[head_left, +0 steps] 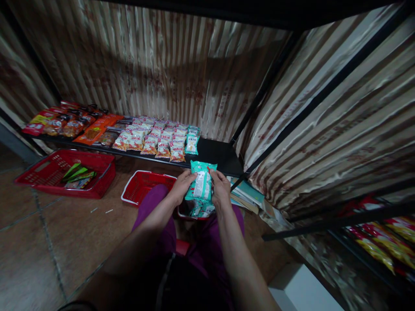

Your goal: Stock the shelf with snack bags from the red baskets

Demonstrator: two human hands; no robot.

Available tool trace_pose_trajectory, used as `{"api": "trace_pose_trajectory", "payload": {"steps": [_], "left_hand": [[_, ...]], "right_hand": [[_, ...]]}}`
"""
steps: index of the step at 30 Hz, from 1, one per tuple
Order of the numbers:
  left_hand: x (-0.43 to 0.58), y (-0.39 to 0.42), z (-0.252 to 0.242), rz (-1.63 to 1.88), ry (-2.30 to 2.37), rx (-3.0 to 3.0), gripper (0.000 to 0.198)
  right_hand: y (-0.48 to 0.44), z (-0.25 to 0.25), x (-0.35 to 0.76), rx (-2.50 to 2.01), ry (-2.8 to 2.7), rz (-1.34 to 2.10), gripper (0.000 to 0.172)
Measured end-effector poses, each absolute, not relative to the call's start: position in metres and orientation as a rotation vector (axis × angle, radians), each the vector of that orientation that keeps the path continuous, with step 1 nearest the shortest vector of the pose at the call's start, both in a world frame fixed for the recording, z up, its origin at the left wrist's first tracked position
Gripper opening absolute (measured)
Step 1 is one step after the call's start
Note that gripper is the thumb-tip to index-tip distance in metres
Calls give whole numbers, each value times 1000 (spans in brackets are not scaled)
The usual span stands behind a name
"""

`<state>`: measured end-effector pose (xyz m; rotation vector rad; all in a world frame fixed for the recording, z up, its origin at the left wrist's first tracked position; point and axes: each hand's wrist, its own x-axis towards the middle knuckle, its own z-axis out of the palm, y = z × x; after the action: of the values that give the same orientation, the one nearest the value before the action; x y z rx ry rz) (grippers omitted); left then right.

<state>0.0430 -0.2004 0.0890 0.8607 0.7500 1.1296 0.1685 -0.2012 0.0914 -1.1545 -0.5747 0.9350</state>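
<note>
Between my two hands is a teal snack bag (201, 181) with a pale label panel facing me. My left hand (182, 185) grips its left edge. On the opposite edge, my right hand (221, 185) has its fingers and thumb closed on the bag. Below it, more teal snack bags (202, 209) lie in a basket between my knees, partly covered by the held bag. Just beyond, a teal packet (192, 144) sits at the right end of the row on the low black shelf (214, 153).
White-and-orange snack packets (151, 144) and orange bags (97, 129) line the shelf leftward. A red basket (134, 190) and a larger red basket (100, 177) with green packets stand on the floor. Slanted black posts (269, 86) frame the right. A white box (304, 289) is lower right.
</note>
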Motion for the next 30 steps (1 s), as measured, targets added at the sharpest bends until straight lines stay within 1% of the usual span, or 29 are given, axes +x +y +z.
{"api": "trace_pose_trajectory", "payload": {"steps": [3, 7, 11, 16, 20, 22, 25, 30], "left_hand": [[43, -204, 82, 1072, 719, 845, 41], [45, -206, 78, 1079, 706, 831, 47], [46, -206, 79, 1124, 757, 797, 47], [45, -199, 81, 1230, 811, 768, 43], [44, -194, 81, 1272, 841, 767, 46], [46, -194, 81, 1289, 851, 748, 46], [49, -196, 81, 1309, 838, 722, 43], [50, -198, 82, 1298, 827, 678, 39]], "right_hand": [[-197, 93, 171, -1152, -549, 921, 36], [-192, 93, 173, -1169, -551, 921, 35], [-190, 87, 177, -1239, -582, 926, 38], [-202, 78, 179, -1241, -716, 1047, 48], [-218, 84, 174, -1287, -799, 1116, 58], [-223, 88, 172, -1292, -840, 1169, 60], [-222, 90, 170, -1287, -839, 1157, 59], [-212, 75, 171, -1221, -811, 1097, 55]]}}
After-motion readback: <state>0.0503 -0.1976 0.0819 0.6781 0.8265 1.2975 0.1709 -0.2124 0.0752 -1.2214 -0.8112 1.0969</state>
